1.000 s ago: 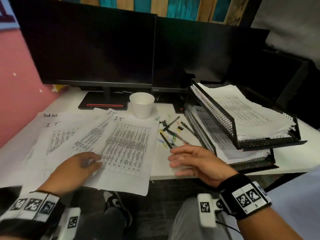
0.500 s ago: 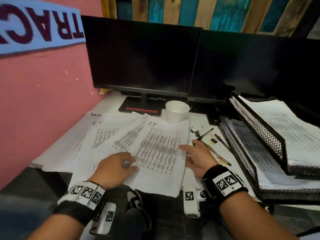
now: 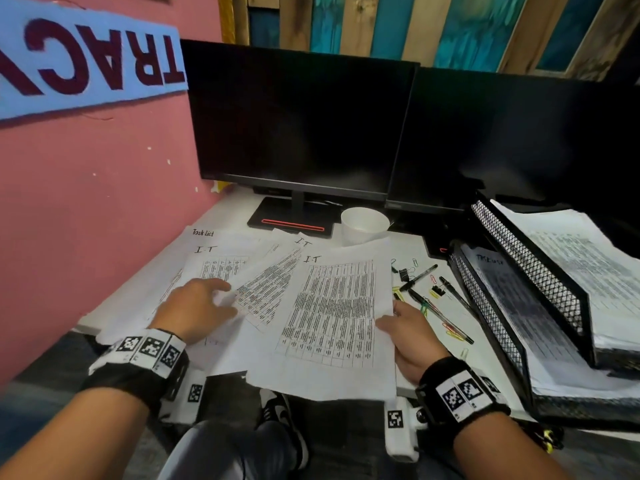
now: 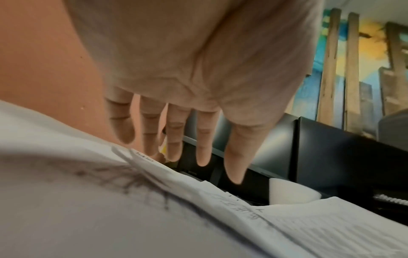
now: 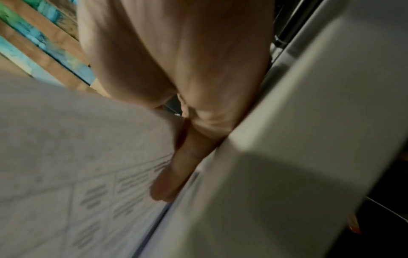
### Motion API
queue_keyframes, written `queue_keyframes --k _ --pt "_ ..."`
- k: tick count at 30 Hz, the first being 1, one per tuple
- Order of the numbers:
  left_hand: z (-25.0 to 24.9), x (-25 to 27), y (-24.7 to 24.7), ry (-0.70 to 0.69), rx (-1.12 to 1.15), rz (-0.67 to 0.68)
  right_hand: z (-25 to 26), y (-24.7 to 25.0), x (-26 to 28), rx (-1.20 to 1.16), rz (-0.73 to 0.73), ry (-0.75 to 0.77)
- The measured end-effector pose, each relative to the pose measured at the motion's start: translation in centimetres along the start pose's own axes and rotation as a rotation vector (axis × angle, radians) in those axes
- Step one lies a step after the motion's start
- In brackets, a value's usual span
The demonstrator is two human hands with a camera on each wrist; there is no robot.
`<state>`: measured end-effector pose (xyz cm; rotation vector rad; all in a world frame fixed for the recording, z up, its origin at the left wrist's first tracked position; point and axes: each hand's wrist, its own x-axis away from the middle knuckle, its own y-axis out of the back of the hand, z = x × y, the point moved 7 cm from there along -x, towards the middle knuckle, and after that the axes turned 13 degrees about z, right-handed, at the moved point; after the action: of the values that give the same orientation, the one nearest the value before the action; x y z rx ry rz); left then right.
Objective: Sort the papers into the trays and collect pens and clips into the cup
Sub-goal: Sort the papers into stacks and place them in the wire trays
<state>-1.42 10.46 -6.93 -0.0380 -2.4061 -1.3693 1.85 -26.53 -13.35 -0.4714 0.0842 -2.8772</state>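
Plainly "I-T" atop the sheet [image 3: 334,306]

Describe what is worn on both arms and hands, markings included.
Both hands are bare, no gloves or sleeves. The left hand has a wide black wrist strap topped by a white band of square black-and-white coded tags. The right hand wears a matching black strap with coded tags. Under each wrist hangs a small white camera block bearing its own tag.

The blue wall banner [image 3: 86,64] carries large dark letters "TRAC", upside down. The far-left sheet [image 3: 207,244] is headed "Task List" with "I.T" handwritten below; two more printed sheets [image 3: 332,306] are also marked "I.T".
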Motion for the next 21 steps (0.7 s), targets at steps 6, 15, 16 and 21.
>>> queue_keyframes --k 6,15,16,21 --pt "0.6 -0.4 -0.3 0.052 -0.104 0.055 -0.2 0.1 0.2 0.039 0.028 0.03" --pt "2.4 0.1 2.4 -0.008 0.207 -0.213 -0.5 0.0 -0.1 0.09 0.016 0.035" --pt "3.1 0.4 3.2 -0.018 0.291 -0.266 -0.5 0.1 -0.1 0.073 0.014 0.029" --pt "6.1 2.4 4.8 -0.042 0.616 -0.387 -0.6 0.0 -0.1 0.058 0.018 0.021"
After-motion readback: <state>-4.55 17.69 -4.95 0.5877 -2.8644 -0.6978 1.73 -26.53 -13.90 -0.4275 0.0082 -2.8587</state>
